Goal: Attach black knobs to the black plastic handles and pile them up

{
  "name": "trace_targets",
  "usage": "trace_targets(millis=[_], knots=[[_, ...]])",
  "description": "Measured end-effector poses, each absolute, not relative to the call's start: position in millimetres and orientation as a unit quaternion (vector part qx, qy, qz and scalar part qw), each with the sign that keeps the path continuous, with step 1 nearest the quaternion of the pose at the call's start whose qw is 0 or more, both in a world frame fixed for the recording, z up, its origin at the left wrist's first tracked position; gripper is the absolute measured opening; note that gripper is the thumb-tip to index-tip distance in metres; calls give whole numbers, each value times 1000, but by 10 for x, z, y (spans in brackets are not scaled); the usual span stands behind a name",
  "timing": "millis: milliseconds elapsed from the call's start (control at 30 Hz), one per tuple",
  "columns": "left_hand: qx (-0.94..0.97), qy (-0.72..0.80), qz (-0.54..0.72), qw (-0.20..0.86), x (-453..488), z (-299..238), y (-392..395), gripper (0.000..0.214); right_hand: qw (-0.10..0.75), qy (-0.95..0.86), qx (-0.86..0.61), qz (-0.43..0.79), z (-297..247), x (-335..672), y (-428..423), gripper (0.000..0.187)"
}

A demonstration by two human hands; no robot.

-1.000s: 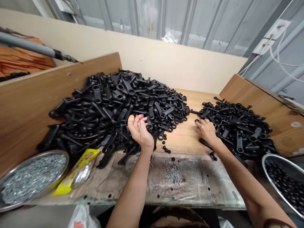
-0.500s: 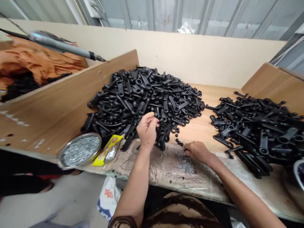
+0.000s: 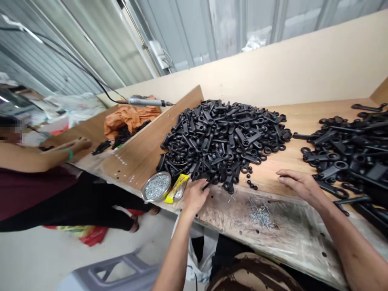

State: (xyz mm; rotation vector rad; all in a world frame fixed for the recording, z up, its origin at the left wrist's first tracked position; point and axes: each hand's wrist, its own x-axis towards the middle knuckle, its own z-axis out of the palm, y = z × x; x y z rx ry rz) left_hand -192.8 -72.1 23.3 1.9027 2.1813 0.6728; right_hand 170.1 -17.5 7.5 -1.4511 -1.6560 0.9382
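Observation:
At the front edge of a large heap of black plastic crank handles (image 3: 227,137), my left hand (image 3: 195,197) has its fingers closed around one black crank handle (image 3: 206,184); most of that piece is hidden by the hand. My right hand (image 3: 298,184) is held over the bench to the right, fingers stretched out with nothing in them. Between the hands lie a small pile of silver screws (image 3: 261,216) and several small black round knobs (image 3: 251,185). Two or so loose screws (image 3: 231,198) rest near the heap's front.
A metal bowl of screws (image 3: 157,186) and a yellow packet (image 3: 176,188) stand left of my left hand. A second heap of black cranks (image 3: 357,161) lies right. An electric screwdriver (image 3: 145,101) hangs above the wooden divider (image 3: 182,121). A co-worker's arm (image 3: 45,157) is at far left.
The view has turned left, bringing a co-worker in sight. My left hand has come down from over the heap to its front edge. My right hand has left the screw pile and opened.

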Motion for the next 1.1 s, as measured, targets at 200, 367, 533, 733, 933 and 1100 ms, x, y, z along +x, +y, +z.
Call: trace_targets(millis=[200,367,533,733,933,1100], knots=[[634,742,201,83,-1727,199,-551,30,397,-575,-537,472,324,1649,-258,32],[494,629,473,370,-1629,604,-642,75,474,-522,-443,554,432,1642,-309,28],[410,453,556,563,-957,999,-462,53,523,-499,-347,598,480,1633,-386,24],[456,335,505,652,-218,929,71,10,539,-483,-271,635,505,1704,-400,20],[699,464,500,212,-94,478,143,24,536,-460,-310,636,424,1562,-357,14],[710,476,470,219,-91,217,57,26,523,-382,-326,689,274,1416,-295,21]])
